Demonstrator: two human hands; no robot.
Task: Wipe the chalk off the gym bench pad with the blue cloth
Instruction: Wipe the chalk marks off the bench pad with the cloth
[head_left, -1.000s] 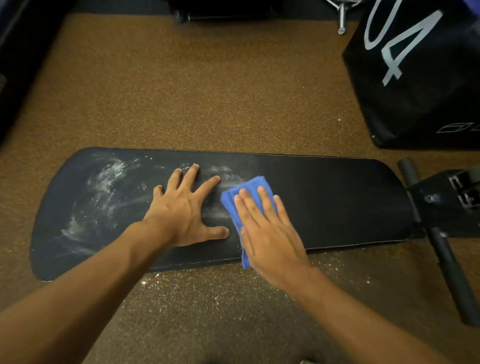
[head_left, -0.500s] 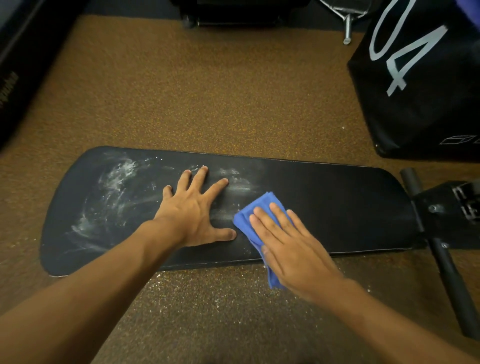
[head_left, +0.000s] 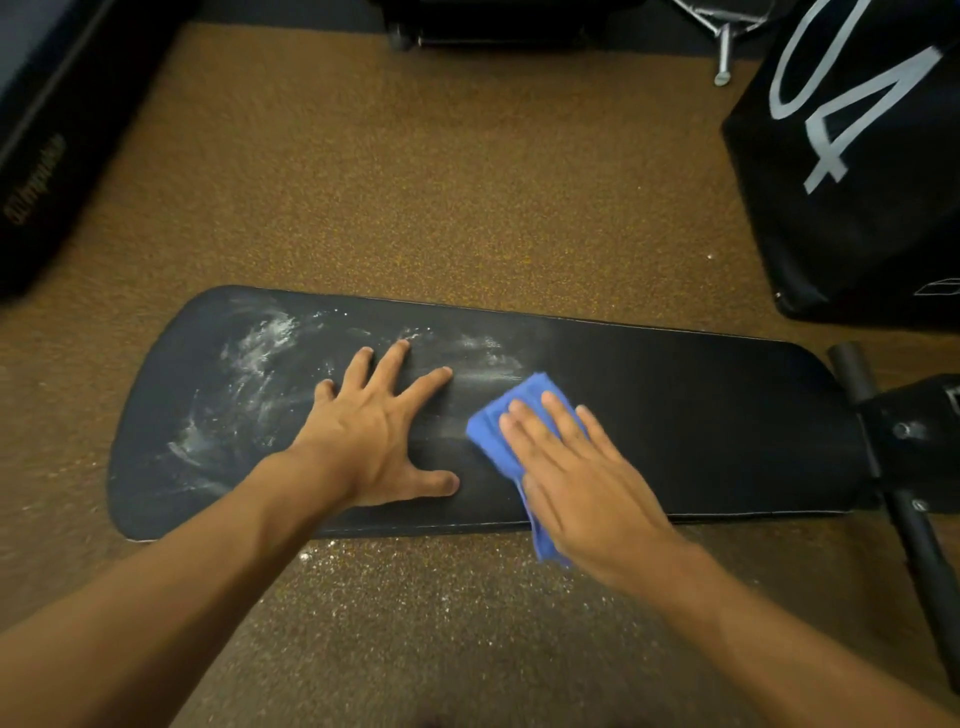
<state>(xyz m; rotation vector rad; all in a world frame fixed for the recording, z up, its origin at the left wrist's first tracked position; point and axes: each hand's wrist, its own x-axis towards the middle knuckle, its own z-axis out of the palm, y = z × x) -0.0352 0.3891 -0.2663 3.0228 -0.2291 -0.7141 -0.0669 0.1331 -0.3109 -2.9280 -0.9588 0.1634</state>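
Note:
A long black bench pad (head_left: 701, 415) lies across the view above the brown floor. White chalk smears (head_left: 260, 348) cover its left part, with fainter streaks (head_left: 483, 353) near the middle. My left hand (head_left: 379, 431) rests flat on the pad with fingers spread. My right hand (head_left: 576, 478) presses flat on the folded blue cloth (head_left: 493, 431) near the pad's middle; the cloth hangs over the near edge. The pad's right half looks dark and free of chalk.
The bench's black frame and tube (head_left: 914, 499) stick out at the right end. A black box with white "04" (head_left: 857, 156) stands at the back right. Dark equipment (head_left: 47, 156) lies along the left. Chalk dust (head_left: 415, 571) speckles the floor below the pad.
My right hand has slid the blue cloth a little to the right and toward the near edge. My left hand has stayed planted on the pad. The camera view has shifted slightly.

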